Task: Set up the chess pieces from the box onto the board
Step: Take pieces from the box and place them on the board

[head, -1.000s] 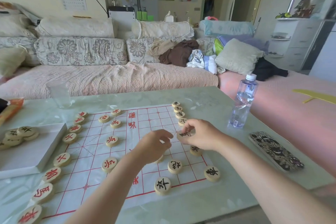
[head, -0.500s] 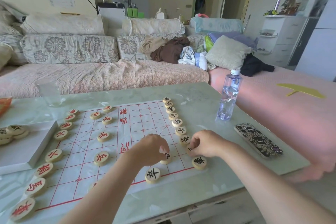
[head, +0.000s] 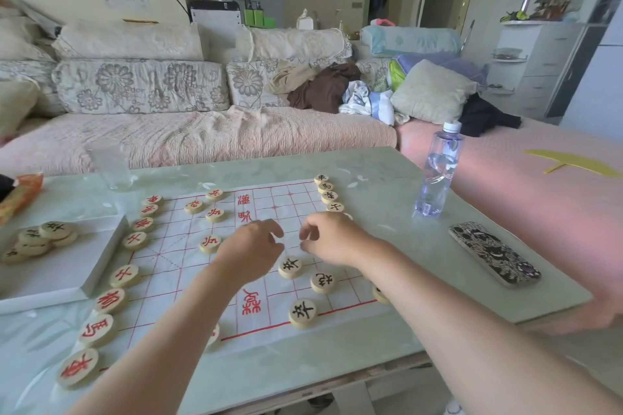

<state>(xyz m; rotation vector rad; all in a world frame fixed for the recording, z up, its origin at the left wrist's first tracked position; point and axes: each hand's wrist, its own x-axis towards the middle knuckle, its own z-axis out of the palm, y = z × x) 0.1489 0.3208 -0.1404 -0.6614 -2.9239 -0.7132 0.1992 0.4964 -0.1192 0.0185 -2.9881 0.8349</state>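
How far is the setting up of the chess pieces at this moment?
Done: red pieces line the left edge of the board, and some black pieces its right. In hand: left hand and right hand hover mid-board; I see no piece held. Left: unplaced pieces on the box.

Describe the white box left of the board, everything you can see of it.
The white box is flat, rectangular, seemingly card. It lies level on the pale green table, left of the board, its left end cut off by the frame. A small heap of round wooden pieces with black characters rests on its top, toward the far left. Its right edge runs beside the column of red-marked pieces; whether they touch is unclear.
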